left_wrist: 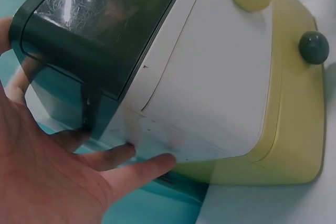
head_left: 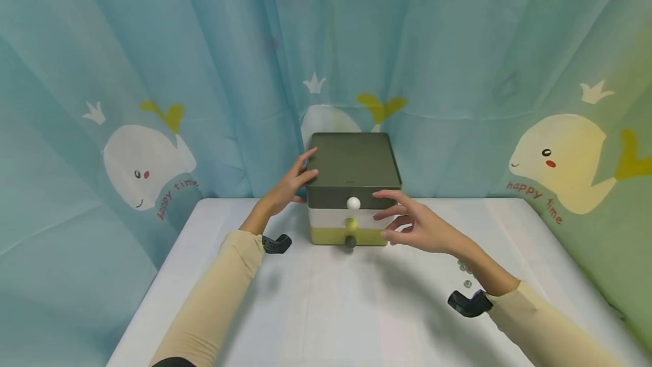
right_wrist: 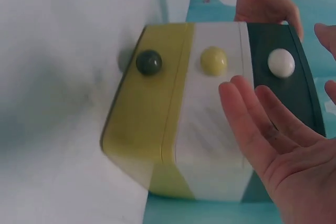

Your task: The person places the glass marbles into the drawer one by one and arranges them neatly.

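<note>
Between the two hands stands one box of drawers (head_left: 356, 163), just right of the left hand (head_left: 286, 191) and beyond and to the left of the right hand (head_left: 425, 230). Three coloured levels make it up, dark green, white and yellow from the top down, with one knob each: a white knob (head_left: 353, 203), a yellow knob (head_left: 351, 223) and a dark knob (head_left: 350, 241). The left hand has its fingers spread along the box's side; the right hand has its fingers apart and slightly bent before the front, pinching nothing, and whether it touches the box I cannot tell. Beside the right wrist, on the tabletop (head_left: 305, 316), lie a few small round pieces (head_left: 467, 284), partly covered by the forearm, so their full number is unclear; only the head view shows them. Behind both hands hangs a curtain (head_left: 214, 38) with three whales. The left wrist view alone brings out scuffs on the dark green level, yet catches just two knobs; the right wrist view has all three, with the left hand at the far side.
</note>
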A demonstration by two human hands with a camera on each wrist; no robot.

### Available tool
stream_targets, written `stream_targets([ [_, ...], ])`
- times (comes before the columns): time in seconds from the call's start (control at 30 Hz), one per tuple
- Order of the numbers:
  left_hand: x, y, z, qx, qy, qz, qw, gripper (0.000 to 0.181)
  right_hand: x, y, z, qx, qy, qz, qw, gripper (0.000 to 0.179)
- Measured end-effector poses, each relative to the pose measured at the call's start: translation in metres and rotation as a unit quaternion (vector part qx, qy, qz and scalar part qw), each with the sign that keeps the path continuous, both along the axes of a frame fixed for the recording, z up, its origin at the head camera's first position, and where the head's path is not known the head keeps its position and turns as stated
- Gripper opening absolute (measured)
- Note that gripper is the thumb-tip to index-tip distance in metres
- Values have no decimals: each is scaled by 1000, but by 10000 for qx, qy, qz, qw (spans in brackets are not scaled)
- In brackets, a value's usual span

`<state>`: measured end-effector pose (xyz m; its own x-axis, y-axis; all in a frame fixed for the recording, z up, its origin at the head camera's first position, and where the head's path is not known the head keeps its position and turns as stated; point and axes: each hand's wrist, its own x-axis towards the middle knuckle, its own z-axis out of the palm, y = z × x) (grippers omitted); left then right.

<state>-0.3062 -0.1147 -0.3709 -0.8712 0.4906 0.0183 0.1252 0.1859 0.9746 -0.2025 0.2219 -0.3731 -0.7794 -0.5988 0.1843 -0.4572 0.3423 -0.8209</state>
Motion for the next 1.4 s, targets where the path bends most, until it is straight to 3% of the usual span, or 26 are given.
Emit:
stream_targets([
  [0.3,-2,-1,-8,419,-221,-19,9989,62,-16,-31,-10,-760,-644,321,9945,68],
  [0.53,-1,-4,-9,449,-219,-12,9988,62,-21,-51,-13,-1211,-955,131,9880,65],
  [0.67,0,-4,-9,475,-243,15,9986,62,-22,-58,-18,-1477,-846,-30,9854,55],
  [0.87,0,-4,-13,526,-237,37,9983,61,-24,-66,-25,-1568,-329,-439,9861,35],
  [1.4,-1,-5,-17,526,-137,60,9985,61,-27,-66,-29,-1478,-65,-558,9874,31],
])
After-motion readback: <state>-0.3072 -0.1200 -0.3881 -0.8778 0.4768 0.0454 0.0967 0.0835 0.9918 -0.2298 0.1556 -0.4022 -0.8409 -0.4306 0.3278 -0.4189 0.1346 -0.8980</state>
